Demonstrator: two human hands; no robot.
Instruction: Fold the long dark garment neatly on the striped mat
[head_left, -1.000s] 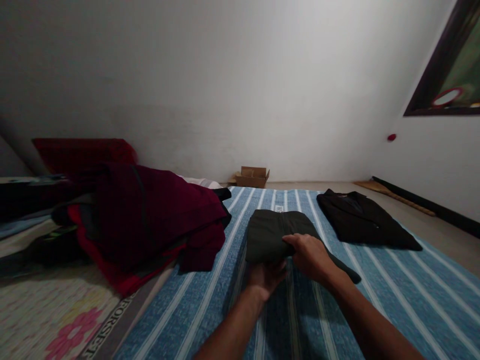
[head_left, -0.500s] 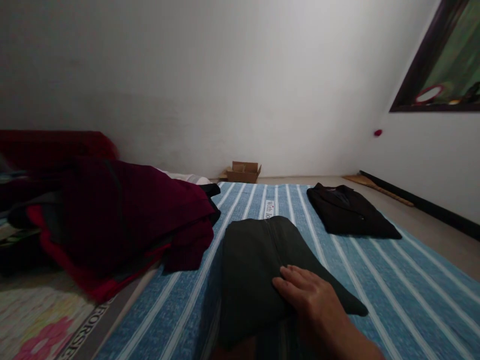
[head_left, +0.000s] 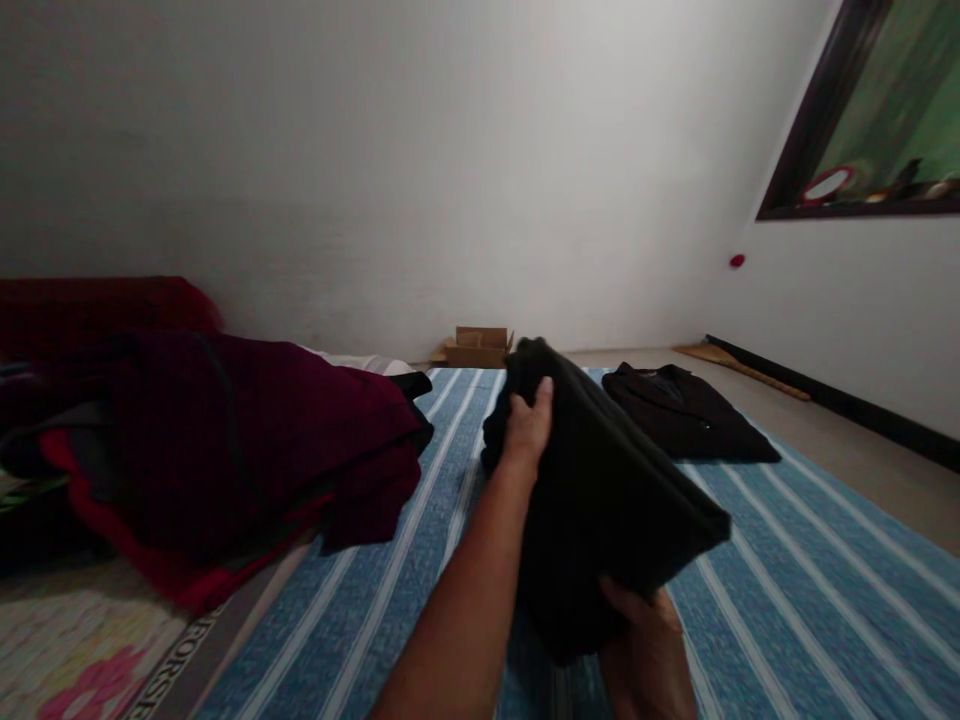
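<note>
A folded dark green garment (head_left: 600, 500) is held up at a tilt above the bed, its thick folded edge facing right. My left hand (head_left: 529, 425) grips its upper left side, thumb pressed on the near face and the other fingers hidden. At the lower right, my right hand (head_left: 649, 645) is closed on the garment's bottom edge, most of its fingers out of sight behind the cloth. Whether the garment is a jacket or trousers I cannot tell. Just beyond it, a folded black collared garment (head_left: 682, 415) lies flat on the blue striped sheet (head_left: 810, 560).
To the left is a heap of clothes with a maroon garment (head_left: 300, 430) on top and a red one (head_left: 142, 560) beneath. A floral mat (head_left: 75, 620) lies under the heap. An open cardboard box (head_left: 480, 347) stands by the wall (head_left: 450, 180). A dark-framed window (head_left: 795, 120) is at right.
The dark green garment has been lifted off the sheet and tilted. My left hand has come into view gripping it, and my right hand has moved from its top to its lower edge.
</note>
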